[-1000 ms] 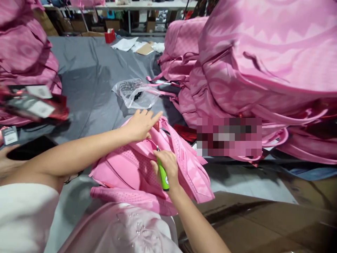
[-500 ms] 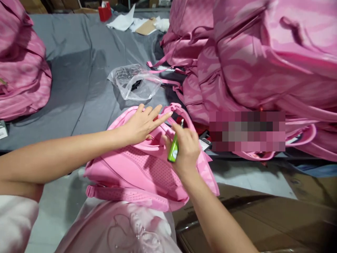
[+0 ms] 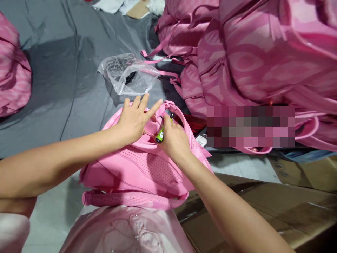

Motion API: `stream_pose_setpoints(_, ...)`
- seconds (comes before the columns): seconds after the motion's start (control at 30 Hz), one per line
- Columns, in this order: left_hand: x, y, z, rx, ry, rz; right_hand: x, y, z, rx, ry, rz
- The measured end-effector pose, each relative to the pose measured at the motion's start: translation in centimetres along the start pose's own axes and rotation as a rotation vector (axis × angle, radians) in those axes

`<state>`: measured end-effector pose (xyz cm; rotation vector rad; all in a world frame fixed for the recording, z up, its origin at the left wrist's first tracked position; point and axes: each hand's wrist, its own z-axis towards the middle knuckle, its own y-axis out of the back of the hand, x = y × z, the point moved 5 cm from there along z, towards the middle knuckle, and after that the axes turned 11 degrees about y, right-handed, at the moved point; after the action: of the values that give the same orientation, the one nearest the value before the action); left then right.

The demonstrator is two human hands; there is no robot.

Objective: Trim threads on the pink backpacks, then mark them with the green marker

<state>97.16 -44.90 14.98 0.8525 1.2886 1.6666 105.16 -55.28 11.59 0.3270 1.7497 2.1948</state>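
Observation:
A pink backpack (image 3: 147, 168) lies at the table's front edge, its dotted padded back and shoulder strap facing me. My left hand (image 3: 134, 119) rests on its top part, fingers spread and holding nothing. Beside it, at the top loop, my right hand (image 3: 175, 137) is closed around a small bright green tool (image 3: 160, 135) with a black end. The tool's tip is partly behind my fingers, and its exact kind does not show. Part of the backpack's top is hidden under both hands.
A clear plastic bag (image 3: 131, 75) with dark contents lies just beyond the backpack. Pink backpacks (image 3: 242, 63) are piled on the right, another (image 3: 13, 70) stands left. Papers (image 3: 110, 4) lie at the back of the grey-covered table (image 3: 60, 70). A cardboard box (image 3: 252, 211) is low right.
My right hand has moved left and forward with the green tool, bringing it against the backpack's top. My left hand's fingers have spread a little wider. The view has tilted down.

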Motion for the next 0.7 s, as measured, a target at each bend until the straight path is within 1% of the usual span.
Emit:
stream_pose_setpoints(0.07, 0.3, -0.1, -0.1, 0.0, 0.02, -0.011, -0.1, 0.0, -0.1, 0.034, -0.025, 0.009)
stream_pose_setpoints(0.1, 0.3, -0.1, -0.1, -0.013, 0.006, -0.018, -0.2, 0.0, -0.1, 0.058, -0.042, 0.013)
stream_pose_setpoints(0.2, -0.5, -0.7, 0.2, -0.076, -0.109, -0.02, 0.0, -0.1, 0.1, 0.094, -0.051, 0.026)
stream_pose_setpoints(0.27, -1.3, -1.1, 0.6, -0.084, -0.164, -0.006, 0.0, -0.2, 0.4, 0.084, -0.038, 0.028)
stream_pose_setpoints(0.37, -1.8, -1.6, 1.1, -0.023, -0.139, 0.024, -0.4, -0.3, 0.4, 0.06, -0.027, 0.031)
stream_pose_setpoints(0.43, -1.8, -1.6, 1.2, 0.032, -0.116, 0.037, -0.6, 0.0, -0.2, 0.032, 0.002, 0.051)
stream_pose_setpoints(0.5, -1.8, -1.5, 1.1, 0.074, -0.107, 0.049, -0.7, 1.0, -1.7, -0.065, 0.045, 0.09)
stream_pose_setpoints(0.57, -1.8, -1.5, 1.0, 0.094, -0.106, 0.058, -0.9, 2.5, -3.8, -0.259, 0.054, 0.162)
stream_pose_setpoints(0.6, -1.8, -1.6, 1.0, 0.096, -0.106, 0.058, -1.0, 3.3, -4.9, -0.359, 0.036, 0.215)
stream_pose_setpoints(0.63, -1.8, -1.6, 1.0, 0.093, -0.105, 0.056, -1.2, 3.8, -5.8, -0.431, 0.013, 0.284)
stream_pose_setpoints(0.67, -1.8, -1.6, 1.1, 0.088, -0.102, 0.052, -1.4, 4.1, -6.3, -0.463, -0.004, 0.367)
stream_pose_setpoints(0.7, -1.8, -1.5, 1.1, 0.082, -0.097, 0.049, -1.4, 4.2, -6.6, -0.454, -0.006, 0.458)
